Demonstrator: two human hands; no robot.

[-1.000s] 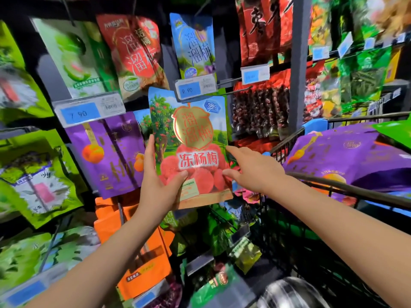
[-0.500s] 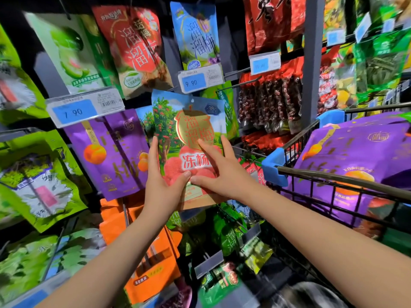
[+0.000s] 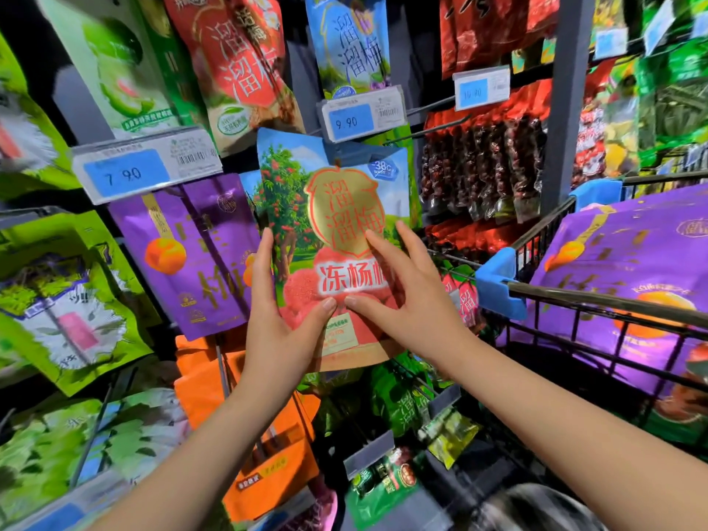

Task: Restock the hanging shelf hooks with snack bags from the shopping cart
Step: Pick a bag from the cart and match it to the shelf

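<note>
We have the bayberry snack bag [image 3: 344, 208] up against the display, its top edge tucked just under the 9.90 price tag [image 3: 362, 116], apart from the shopping cart [image 3: 597, 300] on our right. Our left hand [image 3: 283, 323] pinches the bag's left edge, thumb across the front and fingers behind, while our right hand [image 3: 406, 304] lies flat on the printed face, fingers straight, gripping nothing. The hook is hidden behind the tag, so we cannot tell whether the hang hole has caught. We judge the left hand should steer the hole onto the wire while the flat right hand pushes gently back — no creasing — and neither should let go until the bag hangs by itself.
</note>
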